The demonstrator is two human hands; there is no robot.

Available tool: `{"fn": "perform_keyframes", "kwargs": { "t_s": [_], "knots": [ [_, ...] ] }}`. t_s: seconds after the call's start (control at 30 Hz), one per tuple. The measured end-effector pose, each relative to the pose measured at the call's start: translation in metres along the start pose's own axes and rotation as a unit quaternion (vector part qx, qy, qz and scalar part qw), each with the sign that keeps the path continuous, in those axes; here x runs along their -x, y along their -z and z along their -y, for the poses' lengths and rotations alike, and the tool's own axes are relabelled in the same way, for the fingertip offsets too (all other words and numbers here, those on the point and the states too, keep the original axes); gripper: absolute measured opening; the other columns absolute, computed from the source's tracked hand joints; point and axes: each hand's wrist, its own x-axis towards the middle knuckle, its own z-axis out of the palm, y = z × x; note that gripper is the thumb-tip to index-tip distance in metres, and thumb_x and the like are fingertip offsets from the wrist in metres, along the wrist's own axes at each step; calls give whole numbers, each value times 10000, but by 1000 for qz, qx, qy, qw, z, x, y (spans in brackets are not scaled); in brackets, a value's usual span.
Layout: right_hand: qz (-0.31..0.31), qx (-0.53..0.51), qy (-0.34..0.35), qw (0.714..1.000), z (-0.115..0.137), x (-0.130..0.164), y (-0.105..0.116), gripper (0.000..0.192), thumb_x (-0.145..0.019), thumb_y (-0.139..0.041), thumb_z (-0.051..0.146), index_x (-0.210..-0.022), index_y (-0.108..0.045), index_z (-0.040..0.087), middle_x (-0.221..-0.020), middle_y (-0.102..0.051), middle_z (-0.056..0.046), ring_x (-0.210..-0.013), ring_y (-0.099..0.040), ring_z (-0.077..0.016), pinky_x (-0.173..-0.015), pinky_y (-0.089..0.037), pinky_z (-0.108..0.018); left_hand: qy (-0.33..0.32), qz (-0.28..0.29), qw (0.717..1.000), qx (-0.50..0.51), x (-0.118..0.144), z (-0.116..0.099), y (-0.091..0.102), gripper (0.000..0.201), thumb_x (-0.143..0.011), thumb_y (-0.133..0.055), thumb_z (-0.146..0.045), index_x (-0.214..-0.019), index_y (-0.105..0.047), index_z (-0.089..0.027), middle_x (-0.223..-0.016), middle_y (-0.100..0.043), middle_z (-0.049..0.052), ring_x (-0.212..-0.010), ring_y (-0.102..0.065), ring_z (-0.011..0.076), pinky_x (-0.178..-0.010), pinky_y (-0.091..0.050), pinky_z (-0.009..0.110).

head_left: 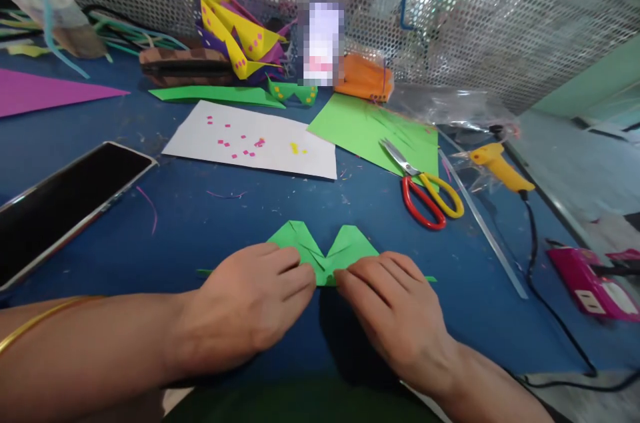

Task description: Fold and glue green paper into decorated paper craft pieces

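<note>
Low in the middle of the head view lies a folded green paper (325,261), with two blunt peaks on top and a V-shaped dip between them. My left hand (255,299) is closed on its left part, fingers curled over the lower edge. On the other side, my right hand (400,306) grips the right part in the same way, thumb and fingers near the centre. Thin green ends stick out beyond both hands. The palms and part of the paper's lower edge are hidden.
Scissors (420,186) lie partly on a light green sheet (375,133). A white paper (270,166) carries small pink and yellow bits. A phone (75,203) is at left. At right are a yellow glue gun (503,166), its cord and a pink power strip (593,286).
</note>
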Motion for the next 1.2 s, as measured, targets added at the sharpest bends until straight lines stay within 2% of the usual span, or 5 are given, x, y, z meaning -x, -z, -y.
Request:
{"fn": "perform_keyframes", "kwargs": {
  "t_s": [0.1,0.33,0.57,0.93,1.2],
  "knots": [
    [3,-34,-4,999,0,-2,-3,314,-1030,-397,162,-935,-697,163,-828,-681,-40,-758,-566,-163,-725,-397,-327,-9,10,1000,3,0,1,2,335,-990,-404,-78,-826,-684,-159,-818,-691,45,-729,-575,186,-655,-443,330],
    [-25,-71,-4,997,3,-1,-9,186,-956,-513,78,-915,-693,97,-843,-692,-98,-772,-560,-196,-698,-381,-348,27,-16,999,27,4,2,-2,251,-997,-470,-130,-906,-697,-186,-835,-689,38,-798,-598,181,-730,-452,313],
    [14,-116,-102,988,5,-4,-9,191,-951,-504,75,-852,-654,141,-795,-629,-52,-750,-529,-180,-691,-333,-342,96,-46,990,95,0,4,-5,263,-1004,-492,-192,-837,-694,-203,-794,-674,18,-786,-577,181,-693,-388,325],
    [134,-192,-245,941,-2,-24,-2,180,-827,-600,21,-766,-598,190,-797,-623,19,-782,-558,-156,-709,-325,-320,250,32,936,245,-12,15,-3,176,-849,-700,-184,-686,-636,-207,-708,-634,-37,-737,-541,171,-709,-309,340],
    [169,-201,-276,924,-4,-29,0,207,-810,-616,7,-813,-552,204,-789,-617,35,-775,-549,-153,-720,-335,-322,277,97,932,213,-21,17,3,237,-799,-765,-235,-648,-586,-195,-679,-599,-40,-709,-531,175,-711,-302,343]
  ]
}}
